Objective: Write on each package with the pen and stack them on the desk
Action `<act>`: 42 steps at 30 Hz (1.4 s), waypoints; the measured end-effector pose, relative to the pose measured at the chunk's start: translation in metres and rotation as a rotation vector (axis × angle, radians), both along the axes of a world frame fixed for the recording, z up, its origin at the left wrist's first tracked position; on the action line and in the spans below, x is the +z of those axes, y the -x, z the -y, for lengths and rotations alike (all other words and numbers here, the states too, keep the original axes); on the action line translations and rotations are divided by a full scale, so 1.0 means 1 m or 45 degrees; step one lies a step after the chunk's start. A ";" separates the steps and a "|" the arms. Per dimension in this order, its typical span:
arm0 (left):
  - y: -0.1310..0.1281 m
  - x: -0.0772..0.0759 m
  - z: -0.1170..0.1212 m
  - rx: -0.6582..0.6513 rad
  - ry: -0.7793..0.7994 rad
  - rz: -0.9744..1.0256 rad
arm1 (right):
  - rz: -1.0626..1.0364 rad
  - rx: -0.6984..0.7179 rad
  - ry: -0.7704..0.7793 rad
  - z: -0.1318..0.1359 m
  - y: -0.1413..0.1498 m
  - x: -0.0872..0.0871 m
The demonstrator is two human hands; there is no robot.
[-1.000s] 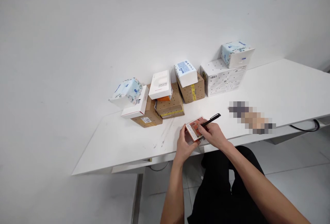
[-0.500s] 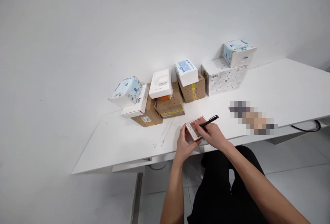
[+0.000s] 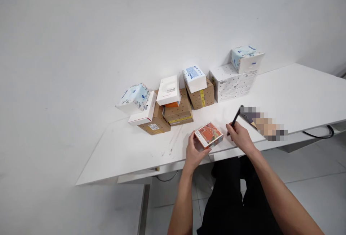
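A small orange box (image 3: 208, 134) with a printed label lies on the white table (image 3: 297, 94) near its front edge. My left hand (image 3: 194, 152) grips the box at its left end, fingers wrapped round the side. To the right of the box, my right hand (image 3: 240, 137) is closed round a black pen (image 3: 234, 119), which points up and away from me. The pen's tip is off the box.
A row of boxes stands along the wall: brown cardboard boxes (image 3: 178, 110), a white power bank box (image 3: 168, 90), tissue packs (image 3: 133, 97), a white dotted box (image 3: 232, 81). A blurred-out object (image 3: 263, 123) lies right of my hand. A black cable (image 3: 320, 134) hangs under the table.
My right hand has lifted the pen off the orange box and moved right, and the pen now points upward. The box's top face is uncovered. My left hand still holds the box.
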State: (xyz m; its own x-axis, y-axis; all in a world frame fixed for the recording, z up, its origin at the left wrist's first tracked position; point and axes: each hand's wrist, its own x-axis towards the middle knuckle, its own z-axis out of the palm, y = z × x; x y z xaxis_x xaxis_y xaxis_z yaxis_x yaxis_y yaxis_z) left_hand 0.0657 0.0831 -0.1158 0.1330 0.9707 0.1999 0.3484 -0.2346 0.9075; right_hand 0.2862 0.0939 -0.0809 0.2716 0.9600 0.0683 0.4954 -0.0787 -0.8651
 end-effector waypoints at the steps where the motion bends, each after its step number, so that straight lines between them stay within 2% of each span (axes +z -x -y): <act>1: -0.002 0.000 0.000 0.023 0.004 -0.017 | 0.168 0.035 0.097 -0.002 -0.006 -0.003; 3: -0.006 0.000 0.001 0.088 0.005 -0.062 | 0.446 0.079 0.256 -0.005 -0.011 -0.009; 5: -0.010 0.001 0.001 0.165 -0.004 -0.117 | 0.610 0.075 0.351 -0.006 -0.010 -0.012; 10: -0.016 0.002 0.004 0.264 -0.083 -0.241 | 0.746 -0.024 0.298 -0.003 -0.002 -0.014; 17: -0.011 -0.004 0.004 0.165 -0.382 -0.367 | 0.520 -0.115 0.078 0.007 -0.006 -0.029; 22: -0.008 -0.009 0.004 0.070 -0.463 -0.386 | 0.301 -0.149 -0.175 0.015 -0.014 -0.040; 27: -0.007 -0.013 0.005 0.084 -0.475 -0.383 | 0.182 -0.117 -0.204 0.021 -0.022 -0.037; 33: -0.006 -0.013 0.008 0.110 -0.459 -0.340 | 0.162 -0.096 -0.178 0.022 -0.025 -0.035; 36: -0.006 -0.012 0.009 0.102 -0.448 -0.300 | 0.275 -0.087 -0.159 0.022 -0.030 -0.032; 40: -0.005 -0.013 0.009 0.082 -0.481 -0.257 | 0.734 -0.283 -0.178 0.022 -0.051 -0.022; 42: -0.005 -0.014 0.009 0.070 -0.494 -0.244 | 0.927 -0.386 -0.103 0.020 -0.066 -0.016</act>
